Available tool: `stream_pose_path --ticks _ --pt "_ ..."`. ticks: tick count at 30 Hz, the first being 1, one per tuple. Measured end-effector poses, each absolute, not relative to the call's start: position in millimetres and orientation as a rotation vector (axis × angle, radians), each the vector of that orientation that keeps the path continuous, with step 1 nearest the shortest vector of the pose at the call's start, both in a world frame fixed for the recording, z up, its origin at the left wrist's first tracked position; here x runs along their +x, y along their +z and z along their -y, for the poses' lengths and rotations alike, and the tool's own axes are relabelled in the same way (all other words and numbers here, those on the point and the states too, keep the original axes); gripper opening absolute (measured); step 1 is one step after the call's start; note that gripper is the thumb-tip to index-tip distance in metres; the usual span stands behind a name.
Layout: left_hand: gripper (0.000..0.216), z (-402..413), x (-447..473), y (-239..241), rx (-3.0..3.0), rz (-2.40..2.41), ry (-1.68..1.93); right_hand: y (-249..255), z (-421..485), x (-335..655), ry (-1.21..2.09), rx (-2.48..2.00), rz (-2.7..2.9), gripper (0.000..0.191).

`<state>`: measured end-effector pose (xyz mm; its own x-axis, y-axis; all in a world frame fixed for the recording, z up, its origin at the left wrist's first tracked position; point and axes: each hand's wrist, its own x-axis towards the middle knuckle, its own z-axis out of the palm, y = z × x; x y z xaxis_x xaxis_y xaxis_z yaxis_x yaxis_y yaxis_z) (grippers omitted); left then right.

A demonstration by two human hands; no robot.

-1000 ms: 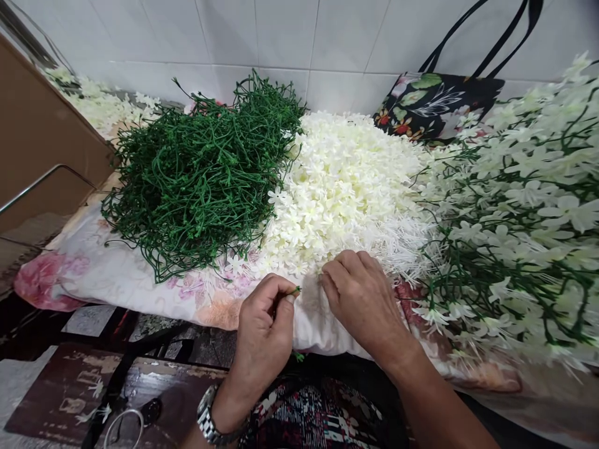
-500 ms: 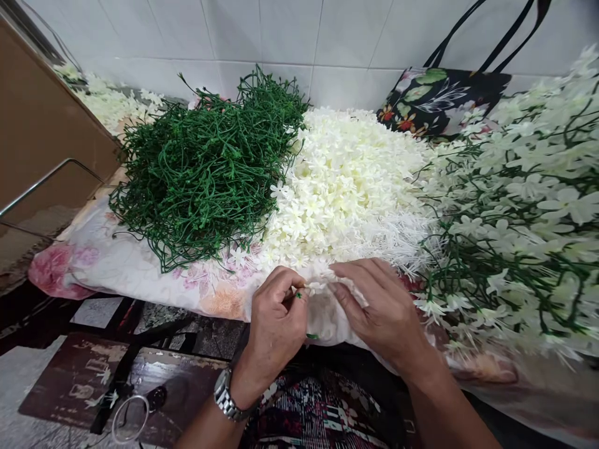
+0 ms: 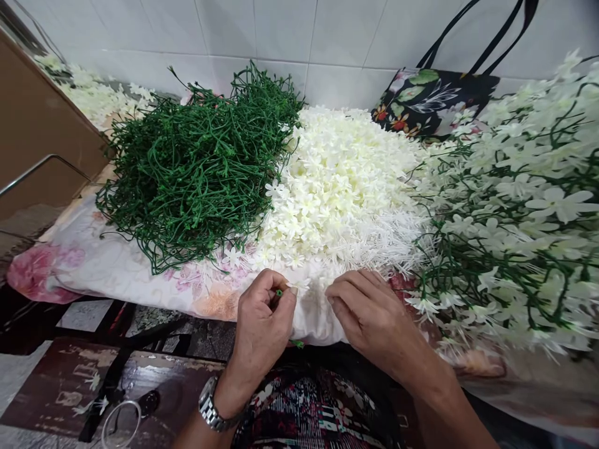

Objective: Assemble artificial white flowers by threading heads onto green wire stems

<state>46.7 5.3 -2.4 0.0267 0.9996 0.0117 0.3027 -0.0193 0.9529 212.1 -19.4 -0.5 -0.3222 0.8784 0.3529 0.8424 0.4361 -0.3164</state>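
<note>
My left hand [image 3: 266,315] is closed in a pinch on a green plastic flower stem [image 3: 279,292]. A white artificial flower [image 3: 299,285] sticks out at its thumb and fingertip. Another bit of green shows just below the hand, at the cloth's edge. To the right, my right hand [image 3: 374,312] has its thumb and fingers drawn together, apart from the left. Whatever lies in its fingertips is too small or hidden to make out. Both hands are over the near edge of the floral cloth [image 3: 154,288], in front of a pile of loose white blossoms [image 3: 346,181].
A tangled heap of green stems [image 3: 196,168] lies at the left. Thin white stamens [image 3: 388,243] lie before the blossoms. Assembled white flower sprays [image 3: 524,249] fill the right side. At the back stands a black floral bag [image 3: 435,103]; a cardboard box [image 3: 42,118] is far left.
My hands have drawn apart, the left moving slightly left with the stem. The white flower now shows clear of my right fingertips. The whole view has shifted a little.
</note>
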Motion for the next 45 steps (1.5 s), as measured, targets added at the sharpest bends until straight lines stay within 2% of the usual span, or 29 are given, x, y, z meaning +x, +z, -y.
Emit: stream_pose_path --ticks 3,12,27,39,45 --pt "0.011 -5 45 -3 1.474 -1.4 1.041 3 23 216 0.142 -1.416 2.13 0.017" --pt "0.012 -6 46 -4 1.527 -1.422 1.051 4 18 221 -0.031 -1.572 1.991 0.015" --pt "0.012 -6 45 -4 1.519 -1.394 1.044 -2 -4 214 0.051 -1.559 2.264 0.021" --pt "0.013 -5 43 -6 1.542 -1.389 1.024 4 -9 213 0.334 -1.531 2.377 0.026" --pt "0.014 -6 45 -4 1.536 -1.383 1.044 1 -10 213 0.234 -1.495 2.317 0.022"
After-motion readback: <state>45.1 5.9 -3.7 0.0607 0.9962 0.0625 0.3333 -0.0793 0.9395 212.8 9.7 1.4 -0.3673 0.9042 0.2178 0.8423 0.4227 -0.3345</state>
